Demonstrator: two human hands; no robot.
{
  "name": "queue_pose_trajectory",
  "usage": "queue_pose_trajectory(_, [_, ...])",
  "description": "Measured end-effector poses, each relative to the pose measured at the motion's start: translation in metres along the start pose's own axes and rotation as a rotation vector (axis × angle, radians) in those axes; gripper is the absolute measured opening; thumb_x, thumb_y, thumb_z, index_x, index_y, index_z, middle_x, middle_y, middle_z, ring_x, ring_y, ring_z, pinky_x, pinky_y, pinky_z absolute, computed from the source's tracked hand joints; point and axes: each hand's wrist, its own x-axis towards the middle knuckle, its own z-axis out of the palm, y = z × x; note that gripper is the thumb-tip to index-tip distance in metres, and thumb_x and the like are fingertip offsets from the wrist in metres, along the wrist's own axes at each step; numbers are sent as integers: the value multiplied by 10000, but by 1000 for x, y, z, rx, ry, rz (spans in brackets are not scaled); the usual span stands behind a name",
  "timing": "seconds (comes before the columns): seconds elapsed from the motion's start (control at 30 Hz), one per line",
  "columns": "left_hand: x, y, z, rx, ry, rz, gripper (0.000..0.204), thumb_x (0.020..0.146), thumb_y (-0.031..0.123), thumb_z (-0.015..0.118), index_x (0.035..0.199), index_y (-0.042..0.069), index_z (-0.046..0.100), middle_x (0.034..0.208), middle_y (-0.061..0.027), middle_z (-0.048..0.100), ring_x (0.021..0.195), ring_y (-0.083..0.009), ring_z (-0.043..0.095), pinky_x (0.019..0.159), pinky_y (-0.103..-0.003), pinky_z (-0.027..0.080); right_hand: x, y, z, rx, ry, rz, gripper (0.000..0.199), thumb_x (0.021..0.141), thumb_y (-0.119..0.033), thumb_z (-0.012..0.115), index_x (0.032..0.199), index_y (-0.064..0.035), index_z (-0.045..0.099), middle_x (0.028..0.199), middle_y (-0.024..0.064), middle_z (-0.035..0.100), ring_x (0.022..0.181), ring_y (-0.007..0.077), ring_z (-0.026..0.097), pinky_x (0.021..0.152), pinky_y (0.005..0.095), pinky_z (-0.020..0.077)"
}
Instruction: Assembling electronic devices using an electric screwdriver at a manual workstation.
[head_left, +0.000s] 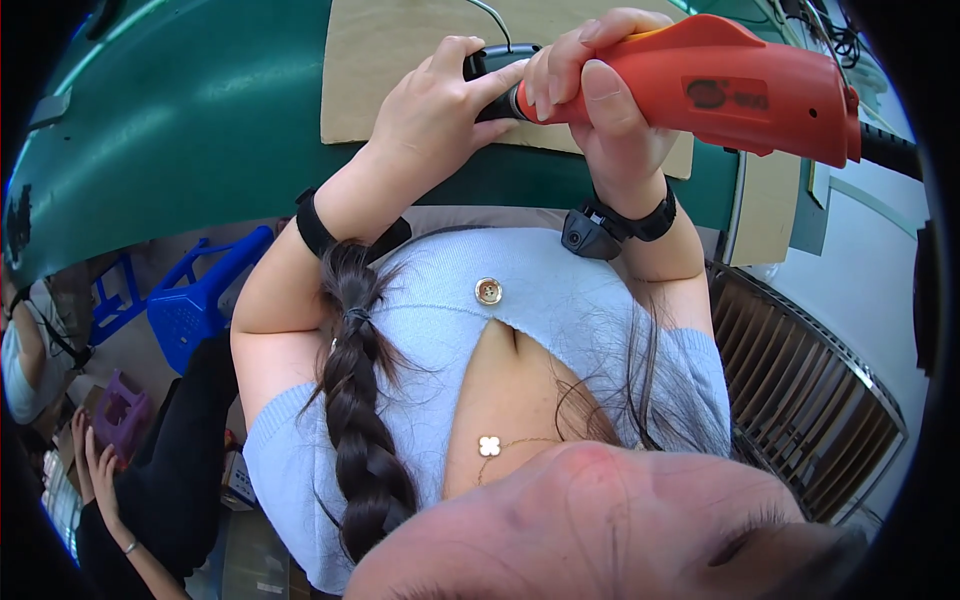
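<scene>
My right hand (610, 110) is wrapped round a red power tool (735, 85) that looks like an electric screwdriver. The tool lies nearly level, its black cord running off to the right and its black nose pointing left. My left hand (425, 115) is closed at that nose, index finger and thumb reaching to it. Against the left fingers sits a dark, rounded device (490, 60) with a thin cable rising from it. Hands and tool hide most of this device, so its kind and the tool's tip cannot be made out.
Under my hands a cardboard sheet (365, 80) lies on the green tabletop (200, 130). A blue plastic stool (200, 295) and a purple one (122, 415) stand at the left, near another person's hand (98, 465). A slatted metal rack (810, 390) is at the right.
</scene>
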Motion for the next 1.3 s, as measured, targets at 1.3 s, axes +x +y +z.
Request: queue_pose_trajectory(1.3, [-2,-5,5,-29,46,-25,594,768,256,828,1324,204,623,1225,-141,563,1008,-340,645,855,-417,559,39,-44,-71,-669,260,58,256,905,-192,714,1043,-31,570,811,93,629,717,208,660,652,295,529])
